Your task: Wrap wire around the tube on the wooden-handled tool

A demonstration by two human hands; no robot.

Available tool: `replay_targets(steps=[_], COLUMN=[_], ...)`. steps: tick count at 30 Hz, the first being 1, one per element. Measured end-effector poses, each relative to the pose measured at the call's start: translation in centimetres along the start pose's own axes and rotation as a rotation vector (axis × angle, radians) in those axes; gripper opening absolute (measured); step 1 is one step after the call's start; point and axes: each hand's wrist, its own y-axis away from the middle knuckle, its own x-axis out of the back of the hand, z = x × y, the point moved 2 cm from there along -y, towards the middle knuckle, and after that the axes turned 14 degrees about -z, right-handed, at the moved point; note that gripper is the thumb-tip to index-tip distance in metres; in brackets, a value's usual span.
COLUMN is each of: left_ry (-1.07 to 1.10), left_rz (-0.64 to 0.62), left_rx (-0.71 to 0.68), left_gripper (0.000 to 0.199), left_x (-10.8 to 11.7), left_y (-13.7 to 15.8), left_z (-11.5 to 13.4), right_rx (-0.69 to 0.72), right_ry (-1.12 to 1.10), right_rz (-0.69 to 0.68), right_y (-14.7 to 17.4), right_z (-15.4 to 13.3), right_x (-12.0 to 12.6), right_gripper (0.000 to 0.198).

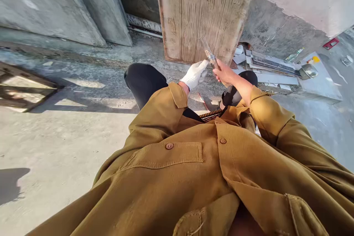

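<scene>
My right hand (225, 73), bare, is wrapped round the handle of what looks like a paintbrush (209, 54). Its pale, blurred tip points up and away from me, and a shiny metallic band shows below the tip. Close beside it, my left hand (195, 75) wears a white knitted glove. The gloved fingers are curled in next to the brush; whether they touch it or pinch something small I cannot tell. Just beyond both hands a weathered wooden panel (190, 18) with streaked brown grain leans upright.
Grey slabs (83, 7) lean at the left. A wooden frame (27, 86) stands on the concrete floor. To my right, boards and strips (273, 68) lie beside a metal bowl (308, 70) on a low ledge (320, 86). A red object (330, 43) lies farther right.
</scene>
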Motion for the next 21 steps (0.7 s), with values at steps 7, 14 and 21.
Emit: replay_targets(steps=[7, 14, 21], left_ry=[-0.407, -0.858, -0.440], left_rz=[0.115, -0.281, -0.564], left_rx=[0.163, 0.364, 0.425], left_gripper=[0.018, 0.020, 0.035], left_x=[2.7, 4.4, 5.2], left_y=[0.7, -1.1, -4.7], left_z=[-0.1, 2.5, 4.0], right_rx=[0.035, -0.151, 0.197], right_ry=[-0.117, 0.654, 0.067], right_rz=[-0.119, -0.510, -1.118], right_y=[-3.6, -6.0, -5.2], right_z=[0.3, 1.6, 2.5], right_x=[1.7, 3.9, 7.5], right_gripper=[0.051, 0.017, 0.029])
